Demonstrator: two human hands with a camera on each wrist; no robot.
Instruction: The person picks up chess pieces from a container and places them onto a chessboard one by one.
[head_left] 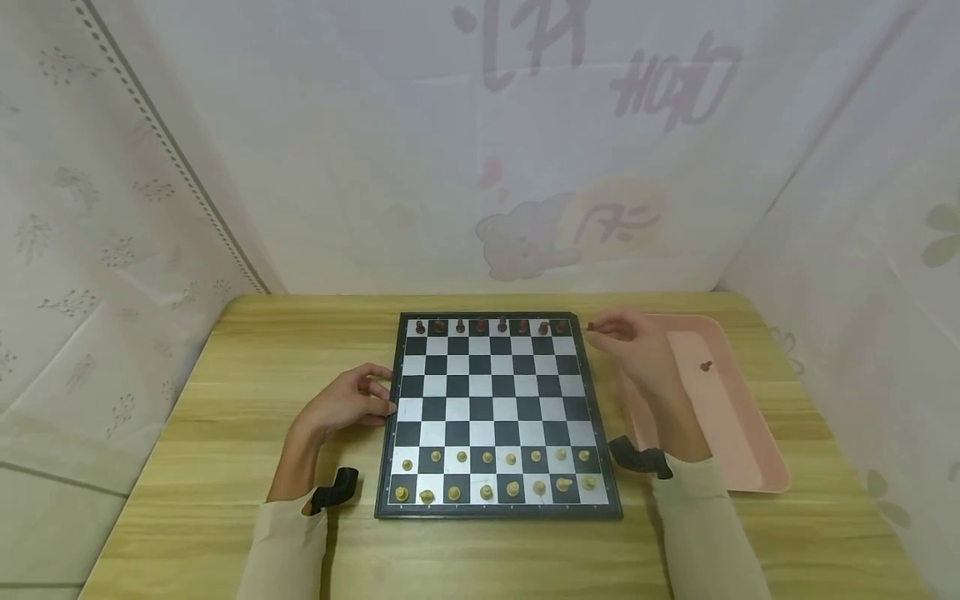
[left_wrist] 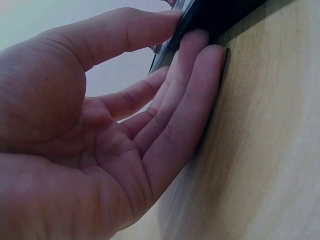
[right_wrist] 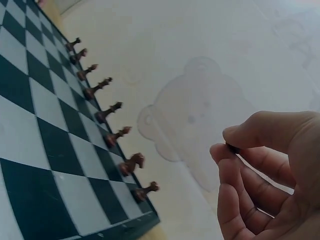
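A black-and-white chessboard [head_left: 482, 408] lies on the table. Reddish-brown chess pieces [right_wrist: 110, 112] stand along its far row, and cream chess pieces [head_left: 487, 492] fill its two near rows. My left hand [head_left: 348, 400] lies at the board's left side, thumb and fingertips touching the dark edge [left_wrist: 220, 17] with the fingers only loosely bent. Beyond the board's far right corner, my right hand [head_left: 637, 346] pinches a small dark chess piece [right_wrist: 232, 148] between thumb and fingertips. Most of that piece is hidden by the fingers.
A pink tray [head_left: 750, 442] sits right of the board, partly under my right forearm. One brown chess piece [head_left: 706, 366] lies in it. Printed cloth [head_left: 420, 167] hangs behind the wooden table [head_left: 225, 417] and on both sides.
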